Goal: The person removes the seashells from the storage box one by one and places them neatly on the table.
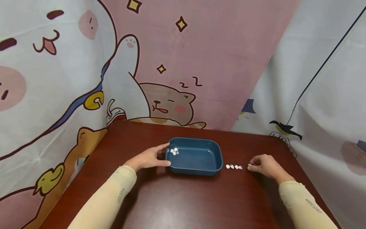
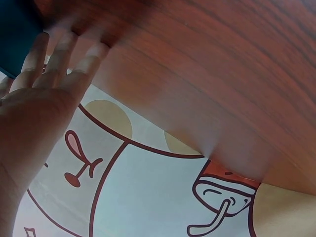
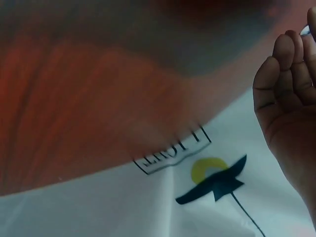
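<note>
My left hand (image 1: 150,157) spreads its thumb and fingers around the left end of a blue rectangular tray (image 1: 194,171), the thumb at the front corner and the forefinger at the back one. In the left wrist view its other fingers (image 2: 61,59) stretch out fairly straight beside the tray (image 2: 15,37). Several small white pieces (image 1: 174,151), one purplish, lie together in the tray's left part. Right of the tray, my right hand (image 1: 266,165) pinches a similar small piece (image 1: 250,164) between thumb and fingertips, low over the table. That piece (image 3: 305,30) shows partly in the right wrist view.
Between the tray and my right hand, several small white and purplish pieces (image 1: 233,166) form a short row on the dark reddish wooden table (image 1: 177,203). A cloth printed with cartoon animals (image 1: 223,63) hangs along the table's back and sides.
</note>
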Tool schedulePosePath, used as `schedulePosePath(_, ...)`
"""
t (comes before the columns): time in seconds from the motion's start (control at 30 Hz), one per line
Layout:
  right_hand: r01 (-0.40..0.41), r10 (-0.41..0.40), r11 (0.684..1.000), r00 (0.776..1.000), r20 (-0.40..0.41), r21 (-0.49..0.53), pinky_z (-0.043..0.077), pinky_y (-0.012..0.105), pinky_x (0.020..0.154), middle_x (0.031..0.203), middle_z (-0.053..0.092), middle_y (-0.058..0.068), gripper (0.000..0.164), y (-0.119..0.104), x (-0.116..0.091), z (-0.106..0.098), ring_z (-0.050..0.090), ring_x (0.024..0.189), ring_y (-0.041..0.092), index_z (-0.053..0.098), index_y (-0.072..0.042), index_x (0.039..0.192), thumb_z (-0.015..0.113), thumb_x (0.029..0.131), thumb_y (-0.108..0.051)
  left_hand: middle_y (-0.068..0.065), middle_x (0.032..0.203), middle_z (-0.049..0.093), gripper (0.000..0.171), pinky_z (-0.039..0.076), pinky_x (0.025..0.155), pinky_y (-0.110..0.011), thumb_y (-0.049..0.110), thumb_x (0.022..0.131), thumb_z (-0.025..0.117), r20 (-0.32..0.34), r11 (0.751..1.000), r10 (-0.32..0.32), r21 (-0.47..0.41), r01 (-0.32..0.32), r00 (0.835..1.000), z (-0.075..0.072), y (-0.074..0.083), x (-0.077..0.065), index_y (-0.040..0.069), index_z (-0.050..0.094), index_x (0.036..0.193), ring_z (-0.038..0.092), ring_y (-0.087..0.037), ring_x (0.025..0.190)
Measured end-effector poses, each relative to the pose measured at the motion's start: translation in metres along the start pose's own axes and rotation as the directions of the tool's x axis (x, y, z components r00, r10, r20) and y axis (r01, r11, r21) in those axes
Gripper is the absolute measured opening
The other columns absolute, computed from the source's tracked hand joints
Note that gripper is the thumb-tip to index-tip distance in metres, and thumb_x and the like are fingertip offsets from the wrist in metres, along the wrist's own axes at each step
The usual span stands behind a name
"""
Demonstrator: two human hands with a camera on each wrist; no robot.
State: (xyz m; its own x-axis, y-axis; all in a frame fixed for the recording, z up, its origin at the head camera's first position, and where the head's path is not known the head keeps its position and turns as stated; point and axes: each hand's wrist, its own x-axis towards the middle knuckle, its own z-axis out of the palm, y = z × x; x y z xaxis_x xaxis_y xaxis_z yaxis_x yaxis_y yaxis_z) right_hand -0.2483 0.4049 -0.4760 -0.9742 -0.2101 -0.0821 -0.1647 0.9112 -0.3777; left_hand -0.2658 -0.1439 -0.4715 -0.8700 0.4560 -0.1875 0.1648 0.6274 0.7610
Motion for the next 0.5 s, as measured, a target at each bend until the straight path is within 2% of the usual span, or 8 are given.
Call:
schedulePosePath(0.33,0.079,-0.079,0.997,0.997,0.004,-0.002,0.054,0.031,0.069,0.089,0.077,-0.001,0.02,0.0,0.012,0.018,0.062,0.078,0.012,0.08,-0.009,0.095,0.09,0.086,-0.024,-0.016,0.161,0.053,0.099,0.045,0.118,-0.063,0.052,0.089,0.084,-0.001,1.0,-0.009,-0.015,0.009,1.0,-0.001,-0.002,-0.002,0.033,0.03,0.17,0.056,-0.041,0.145)
schedulePosePath(0.5,0.077,-0.077,0.997,0.997,0.001,0.003,0.053,0.029,0.068,0.088,0.076,-0.002,0.022,0.002,0.011,0.021,0.061,0.077,0.009,0.08,-0.009,0.095,0.092,0.084,-0.025,-0.016,0.161,0.054,0.097,0.045,0.119,-0.062,0.049,0.09,0.084,0.003,1.0,-0.01,-0.02,0.01,1.0,0.0,-0.002,-0.001,0.033,0.03,0.17,0.057,-0.039,0.145)
